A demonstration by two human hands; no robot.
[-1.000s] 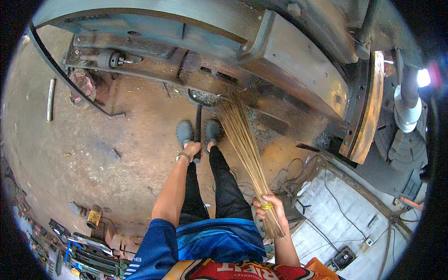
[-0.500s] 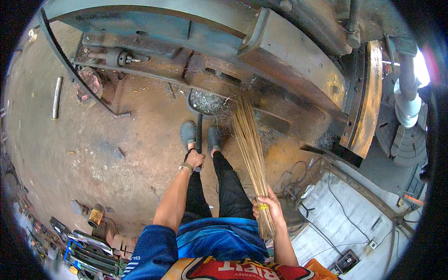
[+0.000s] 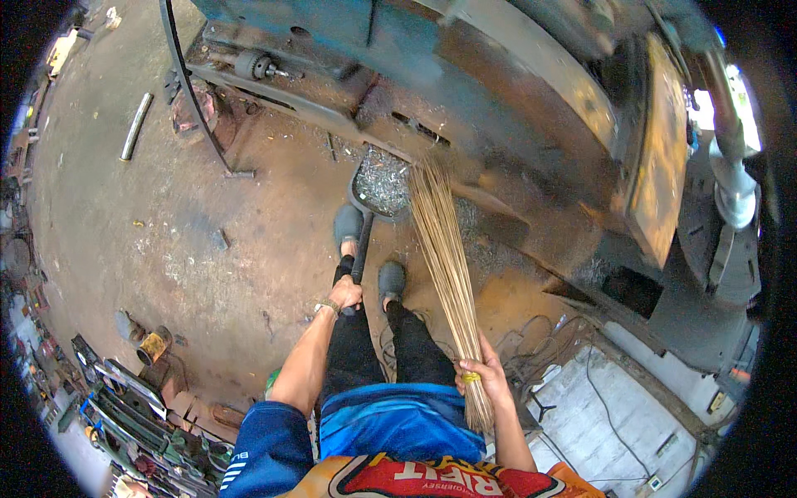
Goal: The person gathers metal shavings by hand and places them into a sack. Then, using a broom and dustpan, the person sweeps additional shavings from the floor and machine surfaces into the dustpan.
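My left hand (image 3: 344,294) is wrapped round the dark handle of a dustpan (image 3: 360,249), whose pan lies on the floor beyond my feet. Grey metal shavings (image 3: 383,183) fill the pan. My right hand (image 3: 486,373) grips a stick broom (image 3: 444,266) by its bound end, at the yellow tie. The thin bristles stretch away from me, and their far tips reach the floor at the dustpan's right edge, beside the machine's base. The very tips blend into the dark floor there.
A large machine (image 3: 398,50) spans the far side, with a drill chuck (image 3: 256,65) on its base. A curved metal strip (image 3: 191,100) and a metal rod (image 3: 137,126) are at left. Cables (image 3: 540,340) and a white panel (image 3: 614,407) are at right; a rusty can (image 3: 154,344) stands left.
The view has shifted and turned somewhat. More of the dustpan and its shavings shows, and my left foot now stands farther forward than my right. Both hands keep their holds.
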